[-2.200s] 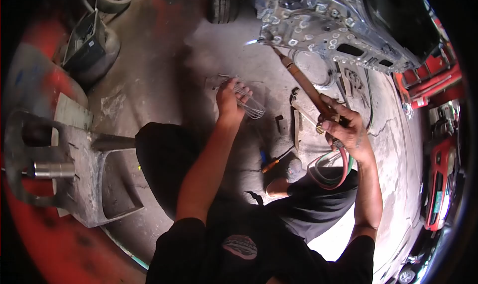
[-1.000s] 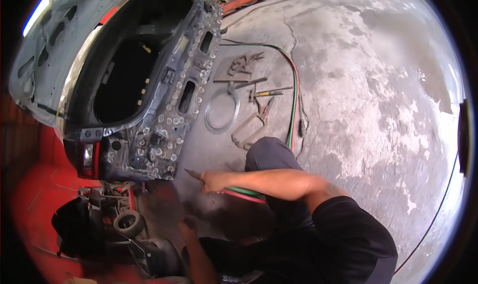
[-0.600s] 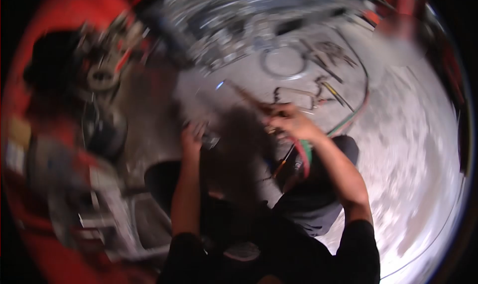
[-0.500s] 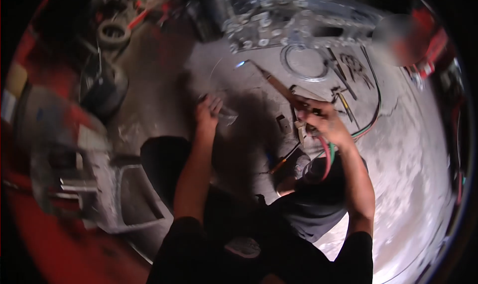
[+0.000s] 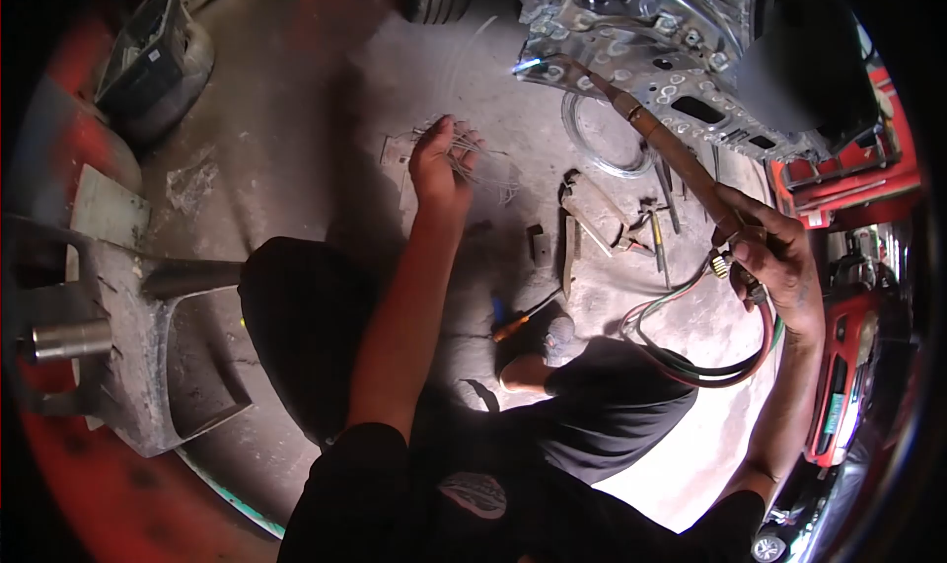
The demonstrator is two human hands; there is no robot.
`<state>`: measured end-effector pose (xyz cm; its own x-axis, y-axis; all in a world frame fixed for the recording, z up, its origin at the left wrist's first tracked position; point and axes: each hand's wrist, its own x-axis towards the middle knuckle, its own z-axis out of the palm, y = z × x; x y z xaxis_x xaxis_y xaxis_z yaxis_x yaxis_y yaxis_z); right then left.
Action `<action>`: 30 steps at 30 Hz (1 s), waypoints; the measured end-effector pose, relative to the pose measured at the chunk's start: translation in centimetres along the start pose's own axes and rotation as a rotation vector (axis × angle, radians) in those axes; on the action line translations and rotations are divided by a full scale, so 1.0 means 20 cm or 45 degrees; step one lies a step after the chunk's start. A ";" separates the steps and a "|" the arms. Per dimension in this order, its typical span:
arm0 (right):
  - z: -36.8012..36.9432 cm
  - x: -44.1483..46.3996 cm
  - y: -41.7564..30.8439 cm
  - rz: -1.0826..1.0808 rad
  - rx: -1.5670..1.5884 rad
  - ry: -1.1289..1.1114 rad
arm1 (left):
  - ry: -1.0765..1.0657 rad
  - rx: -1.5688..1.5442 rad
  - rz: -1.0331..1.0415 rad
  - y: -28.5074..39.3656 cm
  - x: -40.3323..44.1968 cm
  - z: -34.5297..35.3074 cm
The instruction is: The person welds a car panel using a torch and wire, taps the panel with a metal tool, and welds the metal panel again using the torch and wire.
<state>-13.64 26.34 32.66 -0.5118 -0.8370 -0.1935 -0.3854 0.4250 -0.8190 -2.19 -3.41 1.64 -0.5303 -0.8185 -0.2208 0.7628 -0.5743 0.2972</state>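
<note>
Concrete floor (image 5: 286, 149) spreads beneath me, with a car's bare metal panel (image 5: 641, 40) ahead. Red and green hoses (image 5: 691, 375) loop from the torch (image 5: 671, 153) that my right hand (image 5: 779, 257) grips, its neck crossing before the panel's corner; whether they touch, I can't tell. My left hand (image 5: 442, 168) curls around thin wires (image 5: 498, 180), apart from the flame. I judge a steady wrist, slack hoses and fingers clear of that small blue flame (image 5: 528, 66) serve best.
</note>
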 end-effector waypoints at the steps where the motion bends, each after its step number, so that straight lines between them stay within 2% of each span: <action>1: -0.01 0.01 -0.02 -0.002 -0.009 -0.011 | 0.018 -0.009 -0.020 -0.03 -0.02 0.01; 5: -0.03 0.05 -0.10 0.005 -0.090 -0.041 | 0.070 0.050 -0.044 -0.10 -0.05 0.06; 12: -0.01 0.12 -0.11 -0.073 -0.095 0.039 | -0.002 -0.016 -0.074 -0.12 -0.06 0.12; 21: 0.03 0.17 -0.16 -0.098 -0.208 0.109 | 0.101 0.031 -0.071 -0.11 -0.06 0.13; 30: 0.01 0.21 -0.16 -0.136 -0.219 0.073 | 0.090 0.033 -0.082 -0.12 -0.05 0.13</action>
<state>-14.45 21.37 34.28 -0.5018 -0.8617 -0.0757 -0.5627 0.3916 -0.7281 -4.43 -1.17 3.55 -0.5499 -0.7775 -0.3050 0.7174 -0.6267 0.3043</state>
